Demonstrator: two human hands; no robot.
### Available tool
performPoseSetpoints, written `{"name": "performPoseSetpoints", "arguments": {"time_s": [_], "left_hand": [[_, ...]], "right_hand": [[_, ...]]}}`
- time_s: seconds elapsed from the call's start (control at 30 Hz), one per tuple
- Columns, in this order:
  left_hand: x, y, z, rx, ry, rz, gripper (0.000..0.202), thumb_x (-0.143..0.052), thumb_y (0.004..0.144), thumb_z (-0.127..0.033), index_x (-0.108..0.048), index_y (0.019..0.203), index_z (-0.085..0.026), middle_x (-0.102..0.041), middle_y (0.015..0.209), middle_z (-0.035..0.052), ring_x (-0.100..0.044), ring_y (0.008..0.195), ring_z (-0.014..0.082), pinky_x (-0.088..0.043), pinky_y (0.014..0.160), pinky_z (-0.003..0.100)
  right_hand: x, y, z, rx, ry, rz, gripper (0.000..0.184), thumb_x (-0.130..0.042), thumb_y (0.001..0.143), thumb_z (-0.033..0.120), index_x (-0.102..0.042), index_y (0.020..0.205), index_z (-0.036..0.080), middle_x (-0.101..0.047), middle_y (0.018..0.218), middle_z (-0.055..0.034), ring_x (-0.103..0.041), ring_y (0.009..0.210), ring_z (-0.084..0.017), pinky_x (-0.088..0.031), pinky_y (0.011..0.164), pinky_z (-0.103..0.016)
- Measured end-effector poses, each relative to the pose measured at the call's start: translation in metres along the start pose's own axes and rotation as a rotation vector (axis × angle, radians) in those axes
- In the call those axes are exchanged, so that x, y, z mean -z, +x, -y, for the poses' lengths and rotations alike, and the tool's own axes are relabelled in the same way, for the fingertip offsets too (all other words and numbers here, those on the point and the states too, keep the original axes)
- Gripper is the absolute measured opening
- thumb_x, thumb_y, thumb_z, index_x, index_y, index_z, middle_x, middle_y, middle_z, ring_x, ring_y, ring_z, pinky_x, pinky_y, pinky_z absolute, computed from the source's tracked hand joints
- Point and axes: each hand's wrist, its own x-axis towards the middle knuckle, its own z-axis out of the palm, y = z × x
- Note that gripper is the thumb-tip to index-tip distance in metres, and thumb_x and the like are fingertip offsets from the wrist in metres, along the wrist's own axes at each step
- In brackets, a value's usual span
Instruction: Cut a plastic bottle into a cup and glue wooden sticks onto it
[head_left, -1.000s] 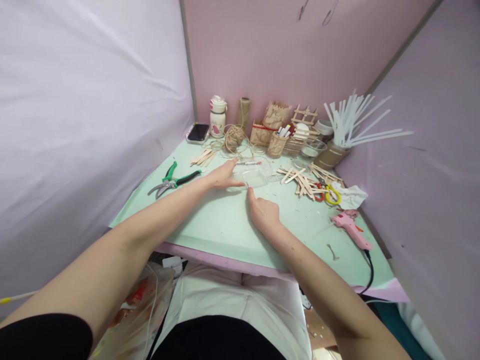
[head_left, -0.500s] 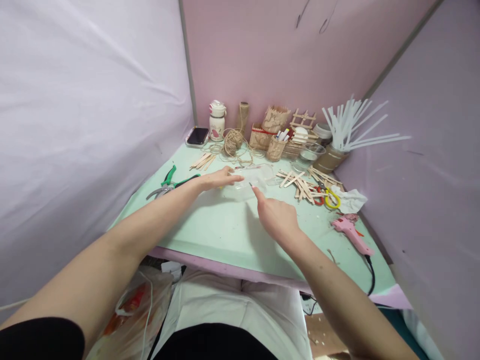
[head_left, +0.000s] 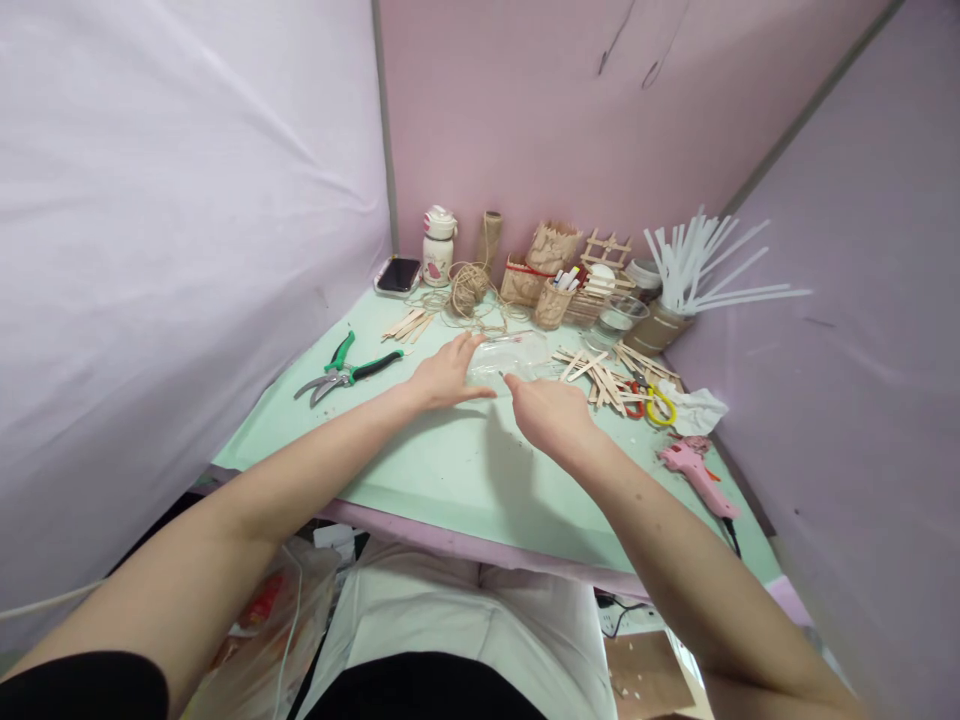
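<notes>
A clear plastic bottle [head_left: 525,348] lies on its side in the middle of the mat-covered table. My left hand [head_left: 448,372] spans its left end, fingers on the far side and thumb on the near side. My right hand [head_left: 551,410] is closed in a fist around a thin tool, probably a craft knife, whose small dark tip [head_left: 502,374] points at the bottle's near side. The tool's handle is hidden in the fist. Left of my hands lie green-handled pruning shears [head_left: 345,370], their jaws apart.
Wooden craft sticks [head_left: 596,378], scissors [head_left: 660,405] and a pink glue gun [head_left: 699,478] lie to the right. Along the back stand a white flask [head_left: 438,248], a twine ball [head_left: 469,287], a pen cup [head_left: 553,303] and white glue sticks [head_left: 686,270] in a holder. A phone [head_left: 398,275] lies back left.
My left hand has turned and spread over the bottle's left end, with its thumb nearer me. The right hand stays closed, its tool tip now close to the bottle's near side. The view has shifted slightly.
</notes>
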Motion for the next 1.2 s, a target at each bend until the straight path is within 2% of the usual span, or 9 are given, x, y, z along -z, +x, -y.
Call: {"name": "performPoseSetpoints", "arguments": {"time_s": [0.07, 0.2, 0.3, 0.5, 0.67, 0.8, 1.0, 1.2], "left_hand": [[-0.002, 0.0, -0.003, 0.008, 0.077, -0.007, 0.095, -0.07, 0.067, -0.056, -0.023, 0.142, -0.02, -0.033, 0.146, 0.0178, -0.036, 0.133, 0.0328, -0.04, 0.102, 0.046], [-0.003, 0.004, -0.008, 0.026, 0.163, 0.002, 0.079, -0.066, 0.076, -0.047, -0.025, 0.14, -0.022, -0.039, 0.141, 0.016, -0.043, 0.127, 0.0308, -0.047, 0.092, 0.042], [-0.003, 0.005, -0.008, 0.017, 0.177, 0.019, 0.079, -0.064, 0.077, -0.047, -0.025, 0.14, -0.023, -0.037, 0.142, 0.0155, -0.044, 0.126, 0.0313, -0.048, 0.089, 0.042], [-0.008, 0.004, -0.003, 0.01, 0.183, -0.017, 0.075, -0.059, 0.079, -0.049, -0.025, 0.141, -0.023, -0.039, 0.142, 0.0142, -0.047, 0.123, 0.0299, -0.047, 0.089, 0.039], [-0.017, 0.005, 0.003, 0.016, 0.186, -0.081, 0.076, -0.058, 0.079, -0.047, -0.024, 0.142, -0.023, -0.037, 0.145, 0.0137, -0.041, 0.13, 0.0288, -0.044, 0.096, 0.04], [-0.018, 0.006, 0.012, 0.043, 0.126, -0.117, 0.08, -0.06, 0.076, -0.05, -0.023, 0.142, -0.023, -0.039, 0.145, 0.0119, -0.043, 0.129, 0.0274, -0.044, 0.096, 0.039], [-0.019, 0.004, 0.011, -0.006, 0.137, -0.09, 0.081, -0.059, 0.076, -0.051, -0.023, 0.143, -0.023, -0.036, 0.147, 0.0121, -0.041, 0.13, 0.0269, -0.044, 0.096, 0.038], [-0.022, 0.001, 0.007, 0.012, 0.136, -0.104, 0.08, -0.059, 0.077, -0.048, -0.023, 0.143, -0.022, -0.037, 0.146, 0.0131, -0.041, 0.13, 0.0274, -0.044, 0.096, 0.038]], "right_hand": [[-0.011, -0.001, -0.001, -0.018, 0.003, -0.008, 0.05, -0.038, 0.086, 0.009, -0.045, 0.135, 0.022, -0.071, 0.091, -0.0117, -0.069, 0.086, -0.026, -0.048, 0.068, -0.033], [-0.029, -0.003, -0.004, -0.058, 0.001, -0.014, 0.058, -0.037, 0.087, 0.01, -0.033, 0.144, 0.024, -0.071, 0.091, -0.0118, -0.069, 0.085, -0.027, -0.049, 0.068, -0.034], [-0.039, -0.007, -0.003, -0.062, -0.021, -0.011, 0.06, -0.034, 0.089, 0.011, -0.026, 0.147, 0.024, -0.07, 0.09, -0.0133, -0.069, 0.086, -0.026, -0.048, 0.069, -0.033], [-0.07, -0.009, 0.003, -0.099, -0.007, -0.083, 0.068, -0.037, 0.088, 0.01, -0.014, 0.151, 0.024, -0.068, 0.087, -0.0108, -0.069, 0.074, -0.023, -0.049, 0.061, -0.029], [-0.094, 0.002, 0.007, -0.121, 0.003, -0.165, 0.069, -0.035, 0.091, 0.011, -0.006, 0.152, 0.026, -0.066, 0.089, -0.0102, -0.068, 0.075, -0.021, -0.049, 0.062, -0.028], [-0.087, 0.002, 0.007, -0.114, 0.011, -0.178, 0.066, -0.032, 0.092, 0.012, -0.008, 0.152, 0.029, -0.066, 0.087, -0.0092, -0.068, 0.073, -0.021, -0.049, 0.061, -0.028], [-0.061, -0.014, 0.011, -0.117, 0.014, -0.062, 0.065, -0.035, 0.09, 0.011, -0.017, 0.151, 0.024, -0.068, 0.085, -0.0122, -0.069, 0.074, -0.022, -0.05, 0.063, -0.029], [-0.067, -0.003, 0.019, -0.136, 0.039, -0.073, 0.064, -0.033, 0.091, 0.009, -0.015, 0.151, 0.021, -0.067, 0.09, -0.0151, -0.07, 0.079, -0.023, -0.051, 0.064, -0.03]]}}
